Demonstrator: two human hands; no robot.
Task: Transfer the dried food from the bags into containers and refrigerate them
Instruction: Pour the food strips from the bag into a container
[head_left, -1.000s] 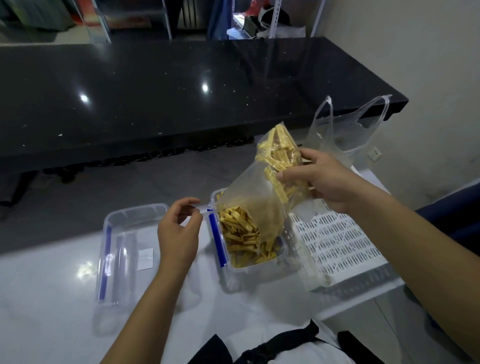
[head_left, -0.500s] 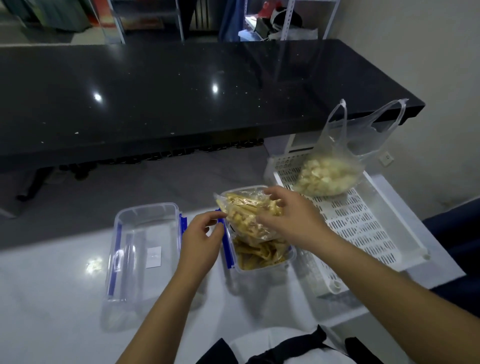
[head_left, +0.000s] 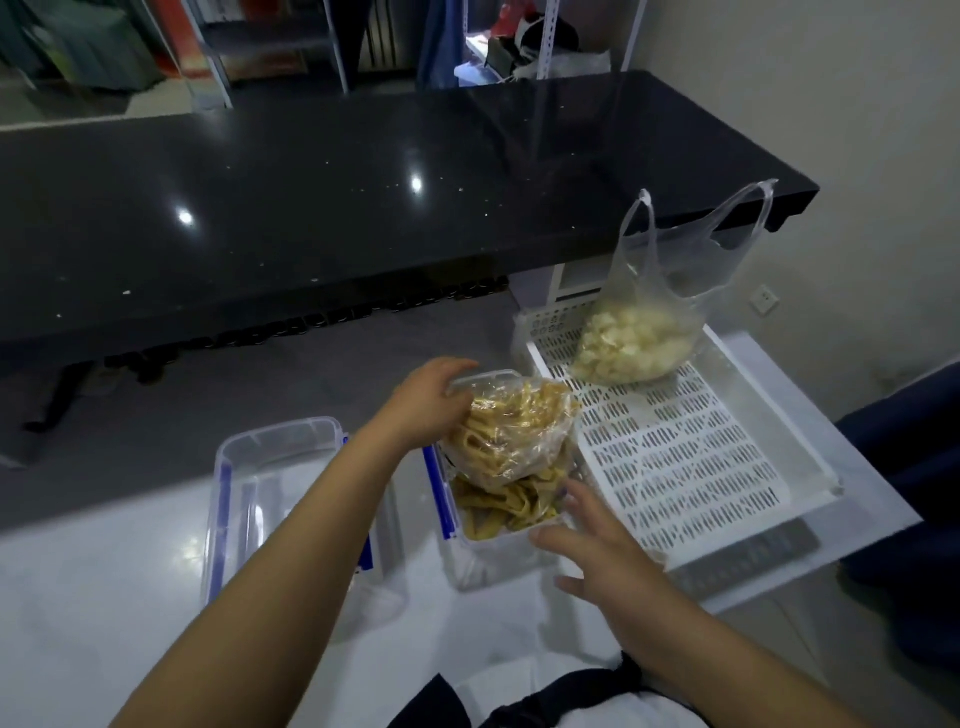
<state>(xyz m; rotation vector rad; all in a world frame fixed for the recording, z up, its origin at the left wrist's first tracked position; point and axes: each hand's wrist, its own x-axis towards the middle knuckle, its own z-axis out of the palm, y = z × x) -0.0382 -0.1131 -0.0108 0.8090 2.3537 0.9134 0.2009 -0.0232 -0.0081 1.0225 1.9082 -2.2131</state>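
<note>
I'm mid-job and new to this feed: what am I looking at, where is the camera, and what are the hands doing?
There is no machine here: a person works bare-handed, and the one wide-angle camera sits on their head, looking forward and down. The left hand rests on a clear bag of yellow strips sitting in an open container that already holds loose strips. The right hand is spread open at the container's near right corner, holding nothing. Left of it lies a clear lid with blue clips. To the right, a white slotted tray carries a second bag of pale pieces. A black counter stands behind.
</note>
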